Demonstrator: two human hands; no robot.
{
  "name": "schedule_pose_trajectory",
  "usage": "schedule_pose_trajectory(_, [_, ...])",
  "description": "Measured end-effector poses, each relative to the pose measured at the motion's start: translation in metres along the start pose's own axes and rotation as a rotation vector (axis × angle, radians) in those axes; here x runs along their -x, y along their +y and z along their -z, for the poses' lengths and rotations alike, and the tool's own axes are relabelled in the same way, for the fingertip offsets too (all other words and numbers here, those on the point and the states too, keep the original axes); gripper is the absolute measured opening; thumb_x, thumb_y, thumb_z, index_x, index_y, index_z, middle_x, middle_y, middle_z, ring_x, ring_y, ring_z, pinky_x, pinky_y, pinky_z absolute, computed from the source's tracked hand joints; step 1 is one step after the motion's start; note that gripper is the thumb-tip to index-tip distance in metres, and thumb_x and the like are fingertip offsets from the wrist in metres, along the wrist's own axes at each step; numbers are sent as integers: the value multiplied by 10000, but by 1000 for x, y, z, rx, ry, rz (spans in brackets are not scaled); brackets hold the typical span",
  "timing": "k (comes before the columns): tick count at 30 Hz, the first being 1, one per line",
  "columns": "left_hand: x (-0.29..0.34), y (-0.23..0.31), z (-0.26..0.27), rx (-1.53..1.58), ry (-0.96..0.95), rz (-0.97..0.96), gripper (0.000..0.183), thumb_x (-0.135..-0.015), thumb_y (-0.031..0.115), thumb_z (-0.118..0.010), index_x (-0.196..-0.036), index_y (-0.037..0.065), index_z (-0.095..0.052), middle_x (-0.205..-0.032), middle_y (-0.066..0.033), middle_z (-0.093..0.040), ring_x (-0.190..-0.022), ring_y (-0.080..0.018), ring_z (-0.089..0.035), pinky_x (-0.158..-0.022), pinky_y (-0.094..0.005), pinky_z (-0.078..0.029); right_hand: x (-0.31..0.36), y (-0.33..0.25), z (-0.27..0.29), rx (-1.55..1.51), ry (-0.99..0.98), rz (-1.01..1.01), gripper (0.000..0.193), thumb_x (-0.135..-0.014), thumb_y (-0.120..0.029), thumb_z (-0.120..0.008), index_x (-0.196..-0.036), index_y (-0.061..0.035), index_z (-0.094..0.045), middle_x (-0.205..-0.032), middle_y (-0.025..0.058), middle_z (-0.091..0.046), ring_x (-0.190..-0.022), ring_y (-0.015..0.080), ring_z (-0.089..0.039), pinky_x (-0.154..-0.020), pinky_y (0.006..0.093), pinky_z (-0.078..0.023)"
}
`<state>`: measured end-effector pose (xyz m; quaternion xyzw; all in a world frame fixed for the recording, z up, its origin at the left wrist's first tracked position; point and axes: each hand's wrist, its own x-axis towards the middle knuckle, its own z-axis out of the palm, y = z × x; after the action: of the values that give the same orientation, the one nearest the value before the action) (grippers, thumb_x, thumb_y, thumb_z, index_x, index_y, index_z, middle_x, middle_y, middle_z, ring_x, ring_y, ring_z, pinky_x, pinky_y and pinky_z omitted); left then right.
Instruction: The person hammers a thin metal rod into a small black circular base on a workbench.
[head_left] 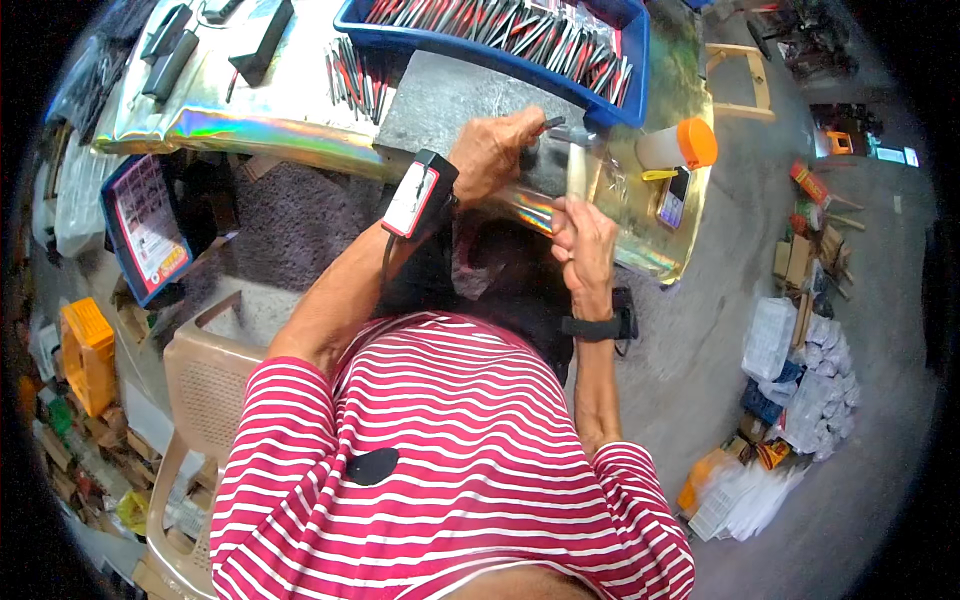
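My left hand (500, 150) rests at the right part of a grey flat-topped block (440, 95), its fingers pinched on a small dark piece (550, 125). In my right hand (585, 245) is a hammer, gripped by its pale handle (577, 172). The hammer's dark head is blurred, close to the small dark piece; whether they touch I cannot tell. Beyond the block stands a blue tray (640, 85) of thin red, black and silver pieces. More such thin pieces (355, 80) lie left of the block.
A white jar with an orange lid (697, 143), a phone (673, 200) and small metal bits (615, 182) sit on the shiny gold-covered table (640, 235). Black devices (262, 45) lie far left. A beige plastic chair (215, 370) stands left; bagged goods (820, 385) lie on the right floor.
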<state>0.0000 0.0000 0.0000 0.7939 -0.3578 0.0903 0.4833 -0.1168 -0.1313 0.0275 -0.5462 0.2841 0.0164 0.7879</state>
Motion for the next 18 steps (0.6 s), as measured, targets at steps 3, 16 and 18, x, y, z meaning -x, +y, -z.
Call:
schedule_pose_trajectory(3, [7, 1, -5, 18, 30, -26, 179, -705, 17, -516, -850, 66, -422, -748, -117, -548, -680, -316, -557, -537, -355, -451, 23, -30, -6, 396, 7, 269, 197, -841, -192, -472, -777, -10, -509, -546, 10, -460, -417, 40, -372, -347, 180, -296])
schedule_pose_trajectory(16, [3, 2, -2, 34, 39, -35, 164, -703, 29, -502, -841, 64, -421, -701, -130, -514, -658, -336, -533, -536, -366, -431, 65, -86, -17, 1105, 242, 1008, 150, -799, -141, -518, -857, -3, -502, -607, 120, -522, -526, 203, -524, -484, 305, -410])
schedule_pose_trajectory(18, [4, 4, -1, 31, 34, -15, 178, -695, 23, -501, -849, 65, -421, -705, -130, -514, -664, -337, -533, -540, -366, -431, 50, -78, -9, 1448, 144, 1083, 149, -793, -143, -525, -848, -8, -497, -605, 144, -521, -522, 247, -538, -479, 326, -413])
